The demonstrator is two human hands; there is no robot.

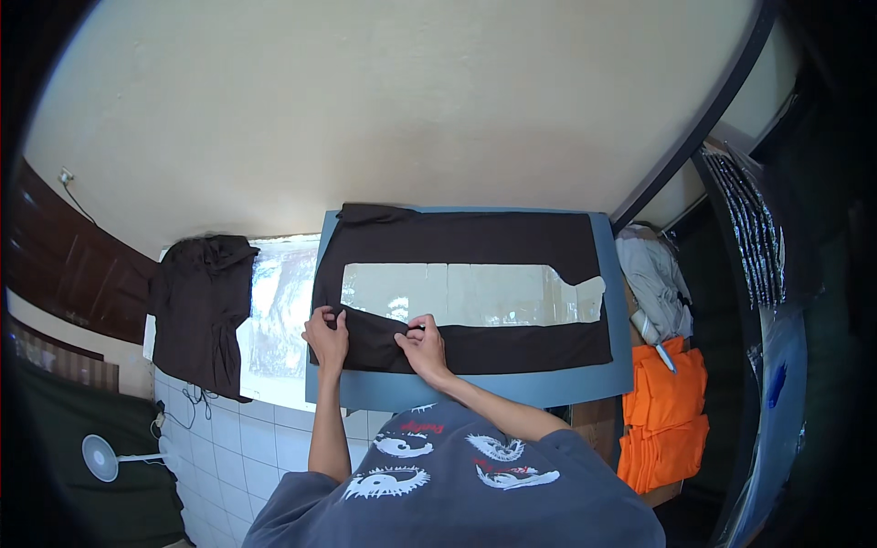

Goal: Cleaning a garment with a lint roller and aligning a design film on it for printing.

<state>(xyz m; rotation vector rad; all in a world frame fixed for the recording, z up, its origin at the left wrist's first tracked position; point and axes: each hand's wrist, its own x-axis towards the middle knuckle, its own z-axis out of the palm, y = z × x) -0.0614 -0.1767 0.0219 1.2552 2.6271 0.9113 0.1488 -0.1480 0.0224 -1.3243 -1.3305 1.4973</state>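
Observation:
Dark brown cloth (512, 236) lies spread on a blue-grey board (512, 388). It runs in a band along the far side, the left end and the near side. In the middle, a pale, shiny flat panel (457, 292) with a notched right end shows, with cloth around it. My left hand (327, 340) pinches the cloth at the near left corner, with the fingertips bent onto the fabric. A short way to the right, my right hand (425, 352) grips the cloth's inner edge beside the panel. The fabric between both hands looks slightly rumpled.
Left of the board, a dark garment (196, 315) hangs over a white surface covered in clear plastic (283, 315). On the right are folded orange cloths (662, 411), grey cloth (653, 274) and a white tube-like item (650, 333). A white fan (100, 457) stands lower left.

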